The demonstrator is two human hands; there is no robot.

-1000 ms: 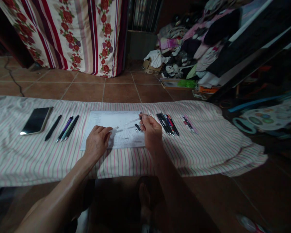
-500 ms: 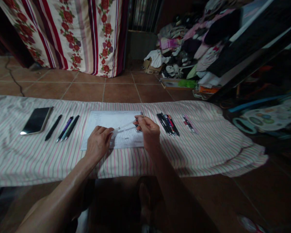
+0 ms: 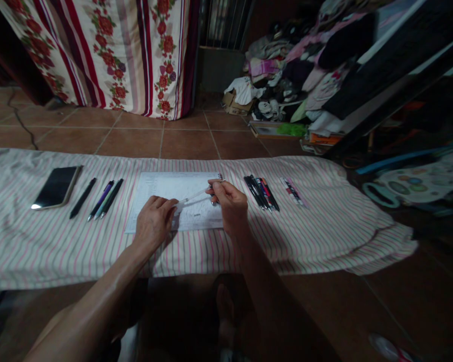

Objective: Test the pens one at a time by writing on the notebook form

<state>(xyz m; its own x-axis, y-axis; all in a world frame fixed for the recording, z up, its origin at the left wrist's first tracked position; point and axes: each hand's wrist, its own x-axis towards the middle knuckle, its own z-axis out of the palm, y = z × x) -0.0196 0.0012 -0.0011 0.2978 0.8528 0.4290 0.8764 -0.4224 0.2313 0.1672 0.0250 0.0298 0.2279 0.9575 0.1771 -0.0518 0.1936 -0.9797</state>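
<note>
At the middle of the frame, a thin clear tube point(image 3: 196, 194) slants above a white pad point(image 3: 169, 182), its right end higher. The left hand point(image 3: 154, 219) pinches the lower end between bent fingers; the right hand point(image 3: 232, 202) grips the upper end with thumb and forefinger. Holding both ends likely steadies so slim a piece and sets its angle. Something small and dark shows under the right fingers; whether they hold it or it lies on the pad, I cannot tell. The pad lies flat beneath, perhaps as a pale, firm backing for small parts.

Just right of the pad, dark pens point(image 3: 260, 193) lie side by side, with patterned pens point(image 3: 293, 192) a little apart. Left of it are three pens point(image 3: 105, 200), then a black pen point(image 3: 83, 198) and a phone point(image 3: 56, 187). The gaps suggest deliberate groups, leaving the centre to the hands. All rest on the cloth-covered table point(image 3: 305, 241). A curtain point(image 3: 109, 55) hangs at upper left, and piled clothes point(image 3: 287, 75) fill the upper right.
</note>
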